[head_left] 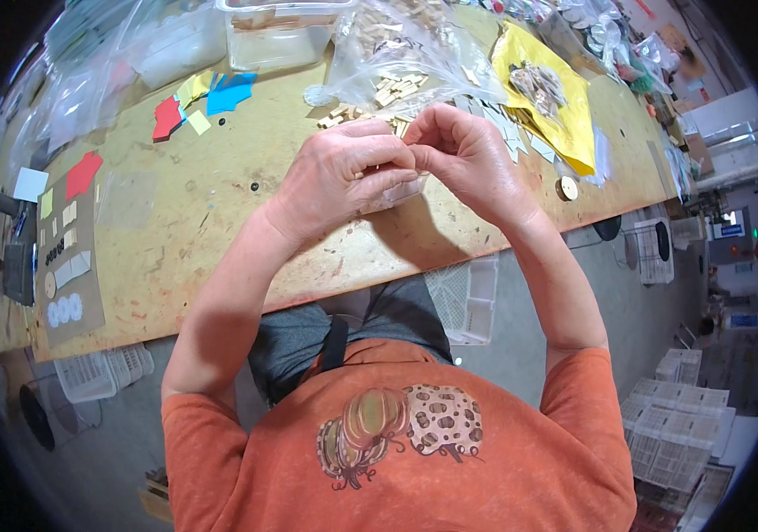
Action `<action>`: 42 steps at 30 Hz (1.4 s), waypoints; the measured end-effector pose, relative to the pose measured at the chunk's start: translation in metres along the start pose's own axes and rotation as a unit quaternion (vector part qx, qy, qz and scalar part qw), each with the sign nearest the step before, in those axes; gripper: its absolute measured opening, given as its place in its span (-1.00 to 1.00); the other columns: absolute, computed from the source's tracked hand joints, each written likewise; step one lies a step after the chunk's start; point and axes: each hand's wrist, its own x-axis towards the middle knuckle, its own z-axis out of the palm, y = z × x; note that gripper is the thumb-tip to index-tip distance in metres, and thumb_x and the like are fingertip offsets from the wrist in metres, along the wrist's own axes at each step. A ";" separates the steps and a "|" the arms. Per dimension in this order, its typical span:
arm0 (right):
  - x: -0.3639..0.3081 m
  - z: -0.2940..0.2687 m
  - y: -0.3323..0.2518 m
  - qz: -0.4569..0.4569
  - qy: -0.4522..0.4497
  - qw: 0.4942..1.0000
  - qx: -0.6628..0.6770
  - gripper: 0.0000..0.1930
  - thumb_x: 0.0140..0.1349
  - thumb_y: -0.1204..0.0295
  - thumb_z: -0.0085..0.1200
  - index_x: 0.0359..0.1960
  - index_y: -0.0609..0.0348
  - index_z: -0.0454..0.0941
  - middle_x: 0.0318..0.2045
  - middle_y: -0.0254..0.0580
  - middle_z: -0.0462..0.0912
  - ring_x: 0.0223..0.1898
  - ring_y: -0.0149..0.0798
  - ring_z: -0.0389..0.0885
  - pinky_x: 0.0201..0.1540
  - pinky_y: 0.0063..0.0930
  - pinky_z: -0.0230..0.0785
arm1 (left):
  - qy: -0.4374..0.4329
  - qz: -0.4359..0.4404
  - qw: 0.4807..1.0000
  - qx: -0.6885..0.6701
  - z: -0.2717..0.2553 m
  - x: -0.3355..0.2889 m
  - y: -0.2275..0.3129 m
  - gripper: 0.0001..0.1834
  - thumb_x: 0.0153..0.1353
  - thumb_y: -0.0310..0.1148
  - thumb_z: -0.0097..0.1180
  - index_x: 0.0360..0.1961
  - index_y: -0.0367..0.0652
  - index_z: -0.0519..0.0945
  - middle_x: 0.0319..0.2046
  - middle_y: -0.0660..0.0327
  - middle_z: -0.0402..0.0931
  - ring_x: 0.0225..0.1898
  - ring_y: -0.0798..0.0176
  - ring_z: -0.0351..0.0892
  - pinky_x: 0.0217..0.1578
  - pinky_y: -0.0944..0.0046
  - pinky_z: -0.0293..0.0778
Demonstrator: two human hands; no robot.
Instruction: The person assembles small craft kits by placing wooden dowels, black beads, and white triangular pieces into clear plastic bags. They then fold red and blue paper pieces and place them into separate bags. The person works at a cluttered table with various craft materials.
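Observation:
My left hand [336, 177] and my right hand [469, 161] meet above the worktable, fingertips touching. From under the left fingers hangs a small clear plastic bag [390, 197], which that hand pinches at its upper edge. A small pale wooden bit shows between the left fingers. The right thumb and forefinger are pinched together by the bag's mouth; whatever they grip is hidden. Just beyond the hands, small wooden blocks [399, 88] spill from a large clear plastic bag [377, 44].
A yellow bag [546, 97] and pale star-shaped pieces [505, 133] lie to the right, near a round wooden disc [567, 188]. Red [166, 117] and blue cut pieces [231, 92] sit left. A cardboard sample board [75, 257] lies far left; a clear bin [277, 40] stands behind.

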 end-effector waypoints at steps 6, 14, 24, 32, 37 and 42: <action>-0.002 -0.008 -0.001 -0.034 -0.053 0.996 -0.067 -0.90 0.22 0.51 0.22 -0.26 0.26 0.68 -0.32 -0.11 0.73 -0.28 -0.27 0.70 -0.15 -0.38 0.53 | 0.009 -0.010 1.000 0.026 -0.008 0.000 -0.002 -0.90 0.14 -0.43 0.31 -0.33 -0.20 0.68 -0.41 0.16 0.57 -0.32 0.12 0.59 -0.24 0.21 0.52; -0.021 -0.008 0.011 -0.228 0.001 0.935 -0.270 -0.66 -0.01 0.72 0.02 -0.21 0.17 0.71 -0.08 -0.10 0.65 0.02 0.02 0.59 0.08 -0.19 0.47 | -0.015 -0.020 0.999 0.048 -0.006 0.008 0.004 -0.90 0.13 -0.43 0.30 -0.37 -0.22 0.66 -0.43 0.15 0.56 -0.34 0.10 0.56 -0.26 0.21 0.49; -0.089 -0.091 0.118 0.050 0.247 0.929 -0.271 -0.73 0.22 0.38 0.24 -0.07 0.18 0.67 -0.11 -0.04 0.62 -0.11 -0.11 0.66 -0.06 -0.27 0.54 | -0.027 -0.042 0.998 -0.028 -0.003 0.008 0.011 -0.90 0.04 -0.68 0.32 -0.41 -0.32 0.66 -0.47 0.22 0.54 -0.43 0.36 0.52 -0.36 0.36 0.44; -0.121 -0.163 0.189 0.216 0.268 0.826 -0.446 -0.71 0.22 0.17 0.22 -0.18 0.09 0.68 -0.16 -0.05 0.63 -0.09 0.05 0.64 -0.03 -0.06 0.51 | -0.024 -0.085 0.996 -0.010 -0.002 0.008 0.012 -0.92 0.05 -0.64 0.29 -0.40 -0.34 0.65 -0.48 0.20 0.52 -0.41 0.33 0.53 -0.34 0.34 0.43; -0.123 -0.172 0.195 0.067 0.267 0.710 -0.648 -0.87 0.24 0.31 0.07 -0.34 -0.11 0.69 -0.36 -0.26 0.68 -0.31 -0.13 0.70 -0.29 -0.19 0.52 | -0.010 -0.091 0.996 -0.005 -0.002 0.008 0.012 -0.93 0.06 -0.64 0.29 -0.40 -0.33 0.65 -0.47 0.19 0.51 -0.38 0.29 0.51 -0.33 0.34 0.39; -0.081 -0.120 0.102 -0.053 0.343 0.929 -0.126 -0.91 0.25 0.48 0.29 -0.23 0.17 0.71 -0.09 -0.20 0.71 -0.08 -0.34 0.65 0.00 -0.41 0.47 | -0.035 -0.075 0.997 0.008 -0.007 0.007 0.004 -0.93 0.09 -0.61 0.31 -0.38 -0.32 0.68 -0.46 0.22 0.52 -0.40 0.35 0.49 -0.36 0.36 0.39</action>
